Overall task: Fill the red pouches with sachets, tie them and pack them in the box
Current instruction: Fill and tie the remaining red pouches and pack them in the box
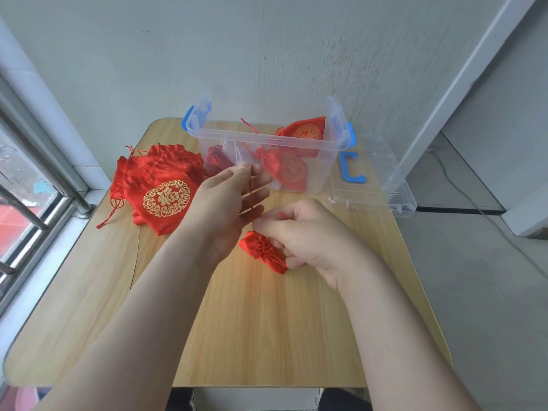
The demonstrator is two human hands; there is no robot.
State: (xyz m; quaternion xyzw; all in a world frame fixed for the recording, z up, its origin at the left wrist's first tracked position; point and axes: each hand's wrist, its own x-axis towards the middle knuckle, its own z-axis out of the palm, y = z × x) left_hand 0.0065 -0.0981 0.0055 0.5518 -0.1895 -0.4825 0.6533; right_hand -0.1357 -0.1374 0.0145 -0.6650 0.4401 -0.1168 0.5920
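Drawstring (251, 197) runs taut from our left hand (228, 200), which pinches it between thumb and forefinger, down to the gathered red pouch (262, 252). Our right hand (308, 232) curls around that pouch's neck, over the wooden table (252, 336). Behind, the clear box (267, 137) holds tied pouches (289, 169); flat pouches (160, 191) lie piled at its left.

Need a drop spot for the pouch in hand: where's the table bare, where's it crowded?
Bare: the near table between the forearms, its near-left corner below the pouch pile, and a strip between right hand and lid. Crowded: far edge, with pile, box and lid side by side; centre, where left hand pinches the drawstring and right holds the pouch.
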